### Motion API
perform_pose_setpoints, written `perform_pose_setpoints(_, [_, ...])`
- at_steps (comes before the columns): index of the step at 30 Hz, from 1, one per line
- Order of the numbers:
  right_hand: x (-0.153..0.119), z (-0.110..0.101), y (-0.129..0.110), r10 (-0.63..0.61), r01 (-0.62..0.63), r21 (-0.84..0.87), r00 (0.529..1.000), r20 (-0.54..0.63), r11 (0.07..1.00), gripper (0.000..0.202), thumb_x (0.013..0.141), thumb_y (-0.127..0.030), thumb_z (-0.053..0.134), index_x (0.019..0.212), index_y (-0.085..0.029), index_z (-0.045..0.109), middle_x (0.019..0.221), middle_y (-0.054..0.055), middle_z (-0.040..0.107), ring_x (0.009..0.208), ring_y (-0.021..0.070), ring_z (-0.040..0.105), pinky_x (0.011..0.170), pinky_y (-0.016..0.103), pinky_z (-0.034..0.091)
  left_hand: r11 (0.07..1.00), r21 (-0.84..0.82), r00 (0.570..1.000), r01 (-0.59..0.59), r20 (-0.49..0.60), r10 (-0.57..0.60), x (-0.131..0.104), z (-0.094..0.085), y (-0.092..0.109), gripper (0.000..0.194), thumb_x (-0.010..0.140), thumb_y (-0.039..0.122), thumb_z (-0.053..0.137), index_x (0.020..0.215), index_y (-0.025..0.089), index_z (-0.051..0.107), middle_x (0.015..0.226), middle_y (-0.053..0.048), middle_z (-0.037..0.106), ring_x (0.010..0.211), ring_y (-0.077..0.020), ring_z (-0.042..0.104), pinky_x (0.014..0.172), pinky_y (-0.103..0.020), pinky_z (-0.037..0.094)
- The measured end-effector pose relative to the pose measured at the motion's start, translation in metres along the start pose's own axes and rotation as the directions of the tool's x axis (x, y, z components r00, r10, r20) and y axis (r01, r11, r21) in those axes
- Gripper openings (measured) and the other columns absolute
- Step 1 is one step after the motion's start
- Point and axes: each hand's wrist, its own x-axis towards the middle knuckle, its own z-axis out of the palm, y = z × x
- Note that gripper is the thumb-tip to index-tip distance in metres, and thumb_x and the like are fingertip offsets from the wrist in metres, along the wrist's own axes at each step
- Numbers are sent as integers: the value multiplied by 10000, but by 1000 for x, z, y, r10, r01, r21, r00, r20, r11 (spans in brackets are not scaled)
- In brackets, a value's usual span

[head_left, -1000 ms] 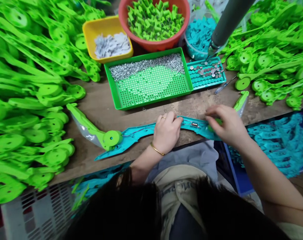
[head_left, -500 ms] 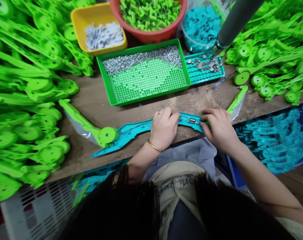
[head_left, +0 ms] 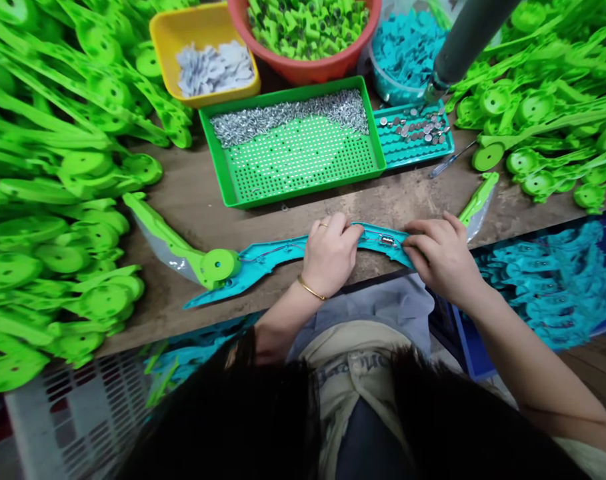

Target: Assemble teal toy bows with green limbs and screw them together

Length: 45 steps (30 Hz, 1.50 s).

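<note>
A long curved blue plastic shell (head_left: 255, 263), with thin wires along its inside, lies across the near edge of the table. My left hand (head_left: 331, 253) grips it around the middle, fingers bent over its far edge. My right hand (head_left: 440, 253) is closed at the shell's right end, and its palm and fingers hide that part. Between my hands a small metallic component (head_left: 387, 240) sits inside the shell. A green arm with a round hub (head_left: 219, 267) is joined at the left end. Another green arm (head_left: 479, 205) with a grey underside sticks out beyond my right hand.
Piles of green parts flank both sides. A green tray of screws (head_left: 293, 190), a blue tray with round metal pieces (head_left: 417, 157), a yellow bin (head_left: 165, 47), a red bowl (head_left: 303, 65) and a screwdriver (head_left: 453, 160) lie beyond. A dark tool (head_left: 470, 43) hangs above.
The view has shifted slightly. The fingers of my right hand have moved a little at the shell's right end; my left hand keeps its hold.
</note>
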Motion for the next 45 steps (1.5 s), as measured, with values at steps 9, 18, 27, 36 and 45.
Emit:
perform_pose_setpoints(9, [11, -9, -8, 11, -10, 63, 1000, -14, 998, 122, 935, -282, 550, 923, -225, 656, 1121, 61, 703, 1045, 224, 610, 1094, 488, 330, 999, -31, 999, 27, 41, -26, 2, -1, 0, 327, 1001, 233, 402, 905, 204, 714, 856, -70, 576, 839, -218, 520, 765, -339, 376])
perform_pose_setpoints(18, [44, 15, -28, -97, 97, -39, 995, 13, 994, 180, 948, -289, 499, 921, -210, 659, 1080, 63, 705, 1015, 245, 588, 1090, 492, 304, 998, -23, 992, 59, 112, -57, 3, -5, 3, 330, 1012, 251, 386, 961, 190, 706, 917, -85, 603, 880, -233, 533, 792, -352, 380])
perform_pose_setpoints(27, [47, 24, -32, -22, 20, -21, 997, -75, 1000, 160, 953, -270, 491, 869, -200, 608, 1005, 97, 703, 914, 243, 597, 870, 405, 434, 996, -37, 985, 77, 160, -70, 4, -8, 4, 324, 1009, 240, 378, 998, 178, 696, 950, -103, 610, 912, -251, 548, 806, -370, 398])
perform_pose_setpoints(36, [46, 28, -32, 57, -51, 83, 996, -73, 995, 163, 944, -273, 497, 876, -197, 623, 1062, 119, 686, 982, 252, 596, 878, 419, 435, 989, -129, 991, 78, 118, -63, 2, -11, 3, 302, 998, 299, 447, 945, 178, 718, 953, -93, 614, 932, -240, 565, 825, -363, 413])
perform_pose_setpoints(45, [43, 22, -28, -9, 27, 194, 996, -93, 981, 126, 909, -275, 567, 864, -222, 672, 1106, 91, 661, 1055, 249, 577, 959, 456, 401, 992, -108, 991, 70, 120, -57, 2, -10, 3, 297, 988, 269, 437, 935, 168, 711, 954, -101, 610, 925, -241, 555, 824, -375, 408])
